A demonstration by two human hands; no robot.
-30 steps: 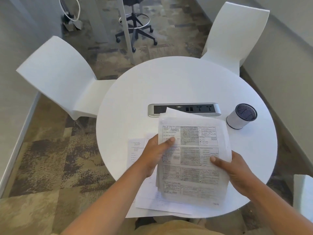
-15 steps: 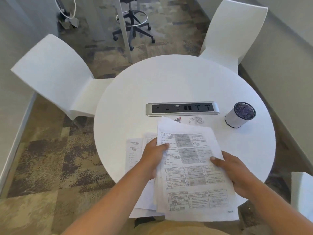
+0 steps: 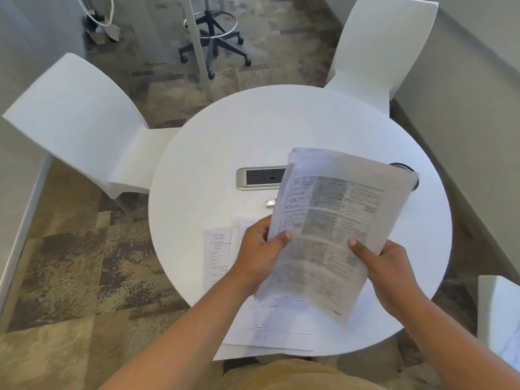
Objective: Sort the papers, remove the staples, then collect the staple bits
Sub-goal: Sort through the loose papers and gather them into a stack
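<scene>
A thick sheaf of printed papers (image 3: 332, 220) is lifted off the round white table (image 3: 225, 142) and tilted to the right. My left hand (image 3: 259, 254) grips its left edge, thumb on the top sheet. My right hand (image 3: 385, 266) grips its lower right edge, thumb on top. More loose sheets (image 3: 270, 322) lie flat on the table under my arms, reaching the near edge. A small metal staple remover (image 3: 270, 203) peeks out by the sheaf's left edge. The staple bits are hidden behind the raised papers.
A silver power strip (image 3: 259, 178) is set into the table's middle. A cup with a dark top (image 3: 402, 166) is mostly hidden behind the papers at right. White chairs stand at left (image 3: 78, 128), far right (image 3: 377, 52) and near right (image 3: 498, 313).
Both hands have lifted the sheaf from near the table and swung it up and to the right. It now covers the staple bits and most of the cup.
</scene>
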